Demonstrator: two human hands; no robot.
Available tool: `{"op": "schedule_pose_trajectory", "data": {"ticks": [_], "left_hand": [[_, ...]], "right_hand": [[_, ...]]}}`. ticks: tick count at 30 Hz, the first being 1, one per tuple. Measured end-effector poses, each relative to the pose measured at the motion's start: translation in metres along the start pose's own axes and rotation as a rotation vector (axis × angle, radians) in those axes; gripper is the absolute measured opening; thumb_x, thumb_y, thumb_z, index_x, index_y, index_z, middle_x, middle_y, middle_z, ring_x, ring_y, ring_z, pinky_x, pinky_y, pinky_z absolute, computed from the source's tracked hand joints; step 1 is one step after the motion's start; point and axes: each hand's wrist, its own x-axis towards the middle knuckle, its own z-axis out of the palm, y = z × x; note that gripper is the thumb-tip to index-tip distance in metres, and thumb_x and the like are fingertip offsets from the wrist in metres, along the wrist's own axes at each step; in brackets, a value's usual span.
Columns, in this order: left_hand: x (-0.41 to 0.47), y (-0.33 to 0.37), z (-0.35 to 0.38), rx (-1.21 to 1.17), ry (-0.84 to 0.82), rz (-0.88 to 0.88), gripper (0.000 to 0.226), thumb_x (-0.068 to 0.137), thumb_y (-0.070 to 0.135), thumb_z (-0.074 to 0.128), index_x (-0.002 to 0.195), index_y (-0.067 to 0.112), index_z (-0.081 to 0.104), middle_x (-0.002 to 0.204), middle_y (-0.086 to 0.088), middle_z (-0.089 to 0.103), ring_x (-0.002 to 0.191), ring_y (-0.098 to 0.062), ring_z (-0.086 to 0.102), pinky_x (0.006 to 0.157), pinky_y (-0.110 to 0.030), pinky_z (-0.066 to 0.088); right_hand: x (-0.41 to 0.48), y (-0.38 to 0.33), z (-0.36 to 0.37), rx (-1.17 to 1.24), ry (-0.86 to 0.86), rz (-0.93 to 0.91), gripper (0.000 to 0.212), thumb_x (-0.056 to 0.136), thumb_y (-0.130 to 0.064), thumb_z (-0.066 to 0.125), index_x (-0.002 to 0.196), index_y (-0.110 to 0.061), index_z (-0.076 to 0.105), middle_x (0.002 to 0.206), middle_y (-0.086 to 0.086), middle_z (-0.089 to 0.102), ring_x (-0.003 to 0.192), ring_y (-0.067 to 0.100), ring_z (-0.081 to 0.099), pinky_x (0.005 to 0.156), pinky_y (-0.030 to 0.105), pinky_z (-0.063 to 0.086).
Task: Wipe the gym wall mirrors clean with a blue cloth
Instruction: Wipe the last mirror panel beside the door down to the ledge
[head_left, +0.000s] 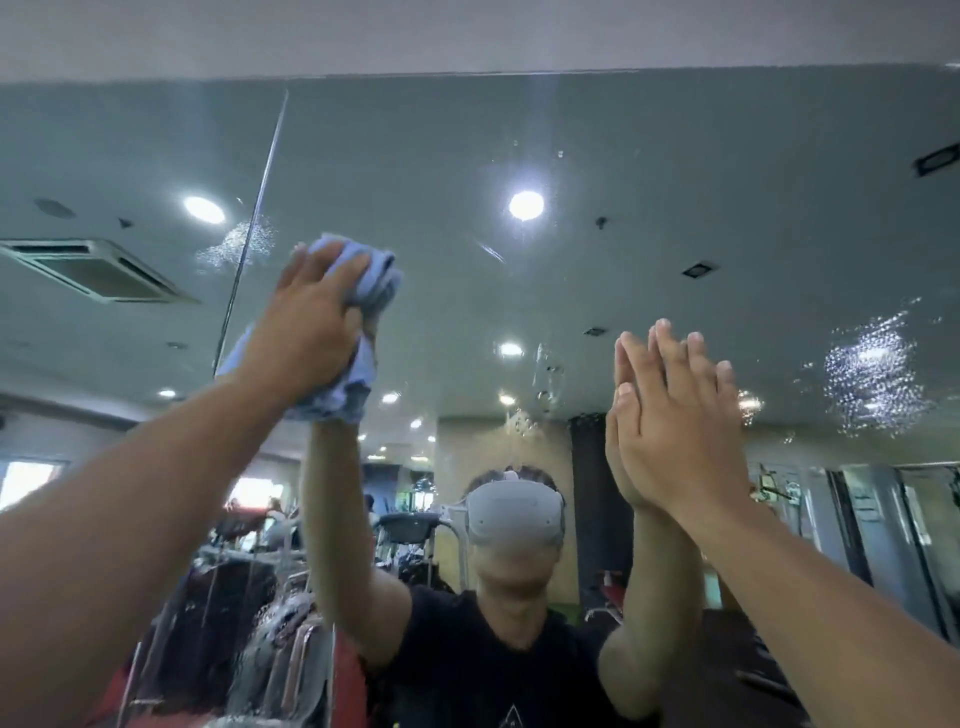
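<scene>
Your two forearms rise from the lower corners of the view toward the glass.

**Left hand.** At 10 o'clock, your left hand (306, 322) grips the blue cloth (376, 278), fingers curled over a bunched wad of it and pressing that wad against the mirror (675, 156). Bunching gives a thick pad under the palm. A loose tail hangs below the wrist.

**Right hand.** At 3 o'clock, your right hand (680, 415) lies flat on the glass, fingers straight and close together, meeting its own reflection. It holds nothing. Judged from the posture, it braces you while the other arm reaches high.

**Seam.** The cloth sits just right of the seam (260, 208) between two panes, which runs from 12 toward 9 o'clock.

**Wet patches.**
- A patch of droplets (239, 244) lies across the seam at 11 o'clock, just beside the cloth.
- A larger spray patch (872, 374) lies at 2 o'clock, well apart from it.
- Drip trails (545, 384) run down near the centre.

These wet areas suggest wiping is not finished.

**In the reflection.** Ceiling lights (525, 205) and gym equipment, too blurred to identify, appear farthest.
</scene>
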Motion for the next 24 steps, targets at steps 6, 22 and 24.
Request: {"op": "schedule_pose_trajectory", "data": {"ticks": [6,22,24], "left_hand": [[0.038,0.099,0.028,-0.024,0.046,0.122,0.062,0.076,0.001,0.061,0.137,0.010,0.054,0.139,-0.021,0.049,0.131,-0.024,0.030,0.114,-0.045,0.032],[0.035,0.042,0.025,-0.084,0.049,-0.016,0.062,0.076,0.019,0.039,0.136,0.018,0.055,0.139,-0.015,0.052,0.127,-0.039,0.045,0.114,-0.044,0.033],[0.060,0.063,0.033,-0.034,0.074,-0.091,0.054,0.077,0.013,0.044,0.130,0.020,0.056,0.129,-0.015,0.051,0.120,-0.038,0.045,0.109,-0.045,0.034]], "right_hand": [[-0.005,0.012,-0.009,0.003,-0.019,-0.043,0.059,0.103,-0.040,0.016,0.158,-0.025,0.034,0.168,0.005,0.028,0.156,0.031,0.020,0.125,0.050,0.010],[-0.015,0.063,0.002,-0.012,0.027,-0.091,0.054,0.108,-0.035,0.017,0.162,-0.027,0.018,0.170,-0.001,0.020,0.158,0.025,0.012,0.128,0.045,0.003],[-0.015,0.064,0.002,-0.012,0.036,-0.098,0.054,0.108,-0.035,0.017,0.162,-0.028,0.014,0.170,-0.002,0.018,0.158,0.024,0.012,0.128,0.045,0.003]]}}
